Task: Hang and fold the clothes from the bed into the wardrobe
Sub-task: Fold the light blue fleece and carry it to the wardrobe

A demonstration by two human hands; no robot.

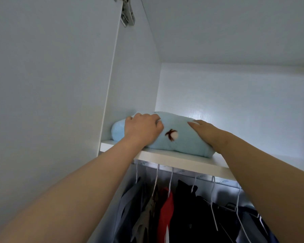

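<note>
Smooth white wardrobe shelf (pixel 182 160) bearing a plump, fuzzy pale-blue folded garment (pixel 181 142), left hand (pixel 142 128) gripping its rounded top, right hand (pixel 205 132) pressing it, fingers straight.

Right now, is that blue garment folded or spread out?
Folded: the blue garment lies as a thick, compact bundle on the shelf, with the left hand and right hand resting on it.

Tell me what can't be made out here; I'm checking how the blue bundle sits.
Head view, left hand: fingertips hidden behind its knuckles, grip unclear.
Head view, blue bundle: far side hidden by its own bulk; garment type unclear.
Head view, hanging clothes: lower parts cut off by bottom edge.
</note>
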